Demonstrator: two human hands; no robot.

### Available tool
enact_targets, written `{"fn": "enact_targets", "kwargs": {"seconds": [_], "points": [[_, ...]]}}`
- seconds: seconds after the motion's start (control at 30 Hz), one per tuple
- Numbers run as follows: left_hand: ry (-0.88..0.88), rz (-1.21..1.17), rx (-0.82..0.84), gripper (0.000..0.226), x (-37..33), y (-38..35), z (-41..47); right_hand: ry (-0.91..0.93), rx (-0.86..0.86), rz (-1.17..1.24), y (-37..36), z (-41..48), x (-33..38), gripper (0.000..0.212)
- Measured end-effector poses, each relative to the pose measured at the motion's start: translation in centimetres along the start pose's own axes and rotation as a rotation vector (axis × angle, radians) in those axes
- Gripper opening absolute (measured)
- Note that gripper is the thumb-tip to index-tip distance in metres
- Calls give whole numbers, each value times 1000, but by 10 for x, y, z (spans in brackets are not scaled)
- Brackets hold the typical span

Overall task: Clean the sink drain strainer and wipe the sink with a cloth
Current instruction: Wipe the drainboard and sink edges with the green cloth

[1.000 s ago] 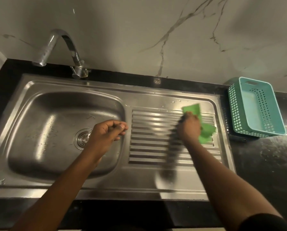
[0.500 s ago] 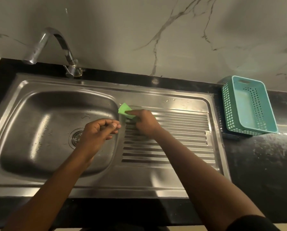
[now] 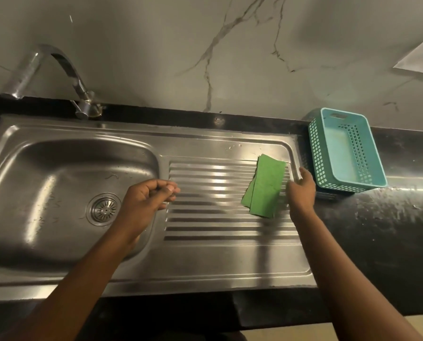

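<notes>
The steel sink (image 3: pixel 58 244) has a round drain strainer (image 3: pixel 104 209) seated in the basin floor. A folded green cloth (image 3: pixel 265 187) lies flat on the ribbed drainboard (image 3: pixel 217 220), towards its far right. My right hand (image 3: pixel 302 190) is at the cloth's right edge, fingers fairly straight and touching that edge, thumb raised. My left hand (image 3: pixel 144 200) hovers over the basin's right rim with fingers loosely curled against the thumb, and nothing shows in it.
A curved chrome tap (image 3: pixel 58 67) stands behind the basin at the left. A teal perforated basket (image 3: pixel 348 151) sits on the black counter (image 3: pixel 390 230) just right of the drainboard, close to my right hand. A marble wall runs behind.
My right hand swept the cloth from the drainboard's left end back to its far right and now lies beside the flattened cloth instead of gripping it. The left hand stayed put.
</notes>
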State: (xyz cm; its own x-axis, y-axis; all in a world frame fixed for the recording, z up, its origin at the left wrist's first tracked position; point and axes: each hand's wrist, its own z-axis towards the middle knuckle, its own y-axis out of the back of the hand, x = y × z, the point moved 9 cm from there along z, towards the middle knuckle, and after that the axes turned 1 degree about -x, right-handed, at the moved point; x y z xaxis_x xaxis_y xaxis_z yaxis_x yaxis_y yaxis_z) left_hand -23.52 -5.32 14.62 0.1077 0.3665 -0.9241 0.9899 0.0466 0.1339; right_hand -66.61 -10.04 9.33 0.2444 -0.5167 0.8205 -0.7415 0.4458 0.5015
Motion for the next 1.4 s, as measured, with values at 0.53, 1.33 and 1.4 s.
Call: {"fn": "enact_targets", "kwargs": {"seconds": [0.53, 1.33, 1.4], "points": [[49, -1, 14, 18, 10, 12, 3, 604, 269, -841, -163, -85, 22, 61], [32, -7, -13, 19, 10, 15, 7, 559, 171, -1098, -38, 20, 4, 57], [29, -22, -14, 19, 11, 20, 6, 515, 163, -1100, -47, 24, 9, 63]]}}
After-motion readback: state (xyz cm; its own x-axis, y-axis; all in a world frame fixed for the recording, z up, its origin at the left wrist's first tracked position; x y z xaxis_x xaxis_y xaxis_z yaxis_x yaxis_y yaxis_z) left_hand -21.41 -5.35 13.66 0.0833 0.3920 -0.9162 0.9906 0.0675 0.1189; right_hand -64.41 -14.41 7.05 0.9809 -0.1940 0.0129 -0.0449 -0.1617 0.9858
